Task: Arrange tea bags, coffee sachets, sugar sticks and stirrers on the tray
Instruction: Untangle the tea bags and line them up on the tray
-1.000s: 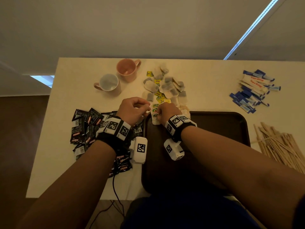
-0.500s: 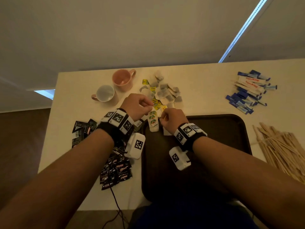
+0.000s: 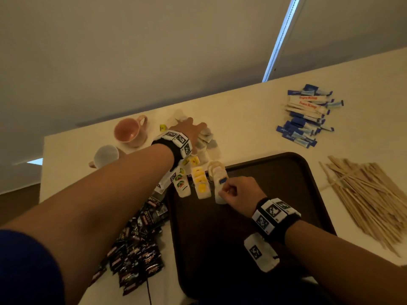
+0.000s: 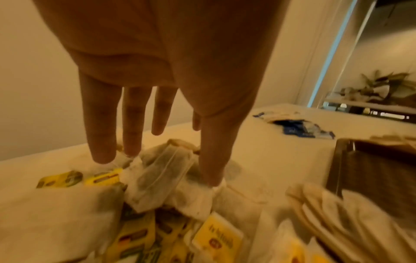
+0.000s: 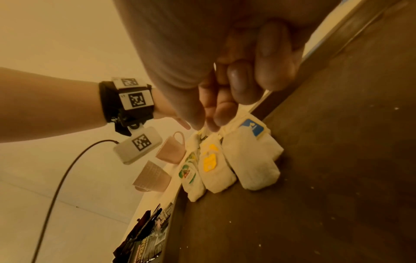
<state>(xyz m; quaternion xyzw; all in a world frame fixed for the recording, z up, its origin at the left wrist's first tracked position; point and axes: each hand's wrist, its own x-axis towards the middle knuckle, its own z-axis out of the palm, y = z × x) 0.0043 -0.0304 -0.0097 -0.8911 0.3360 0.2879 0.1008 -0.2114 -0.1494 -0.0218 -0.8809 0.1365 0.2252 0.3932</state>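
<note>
Over the loose heap of tea bags (image 3: 206,139) at the far side of the table (image 3: 242,119), my left hand (image 3: 189,132) is stretched out from a nearly straight arm, palm down. Its fingers (image 4: 102,124) are straight and slightly spread, their tips touching the topmost bags, and they hold nothing.

My right hand (image 3: 239,191) sits low over the far left corner of the dark brown tray (image 3: 286,190), wrist bent, knuckles up. Its fingers are curled, and thumb and forefinger seem pinched together just above the tea bags (whether they hold a string or tag I cannot tell).

Three stacks of tea bags lie side by side on the tray there, long axes running from near edge to far edge, roughly parallel: the green-tag stack (image 5: 191,176) at the left, the yellow-tag stack (image 5: 213,167) in the middle, the blue-tag stack (image 5: 251,156) at the right, directly under my right hand.

Left of the tray lies a heap of black coffee sachets (image 3: 136,249). Far right are blue and white sugar sticks (image 3: 306,115), and just right of the tray a fan of wooden stirrers (image 3: 365,199). A pink mug (image 3: 130,130) and a white mug (image 3: 105,156) stand at the far left.
</note>
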